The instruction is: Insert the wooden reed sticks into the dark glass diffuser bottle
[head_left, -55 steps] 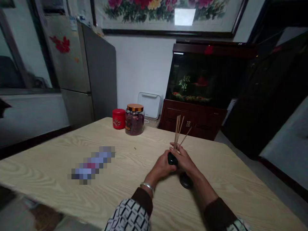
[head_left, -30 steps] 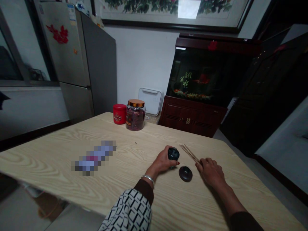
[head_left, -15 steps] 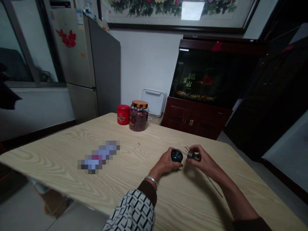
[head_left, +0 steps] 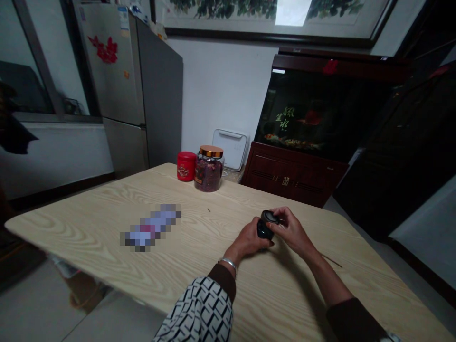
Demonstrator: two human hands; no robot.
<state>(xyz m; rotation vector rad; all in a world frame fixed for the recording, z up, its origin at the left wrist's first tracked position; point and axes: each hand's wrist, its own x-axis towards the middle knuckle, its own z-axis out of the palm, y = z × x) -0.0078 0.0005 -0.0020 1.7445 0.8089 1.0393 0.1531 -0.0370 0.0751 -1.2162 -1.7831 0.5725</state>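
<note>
I think I am in a home, in a room that could be for eating. I am at a big, pale table (head_left: 199, 256) with wavy wood lines on it. A tall gray fridge (head_left: 162, 104) stands on the left, with a red sticker (head_left: 107, 50) on its front. By the white wall (head_left: 217, 85) I see a fish tank (head_left: 331, 114) on a dark red-brown cupboard (head_left: 267, 166). A big picture (head_left: 231, 12) with green leaves hangs up high. A red tub (head_left: 185, 167) and a glass jar (head_left: 209, 176) with a shiny lid (head_left: 211, 151) are on my table.
</note>
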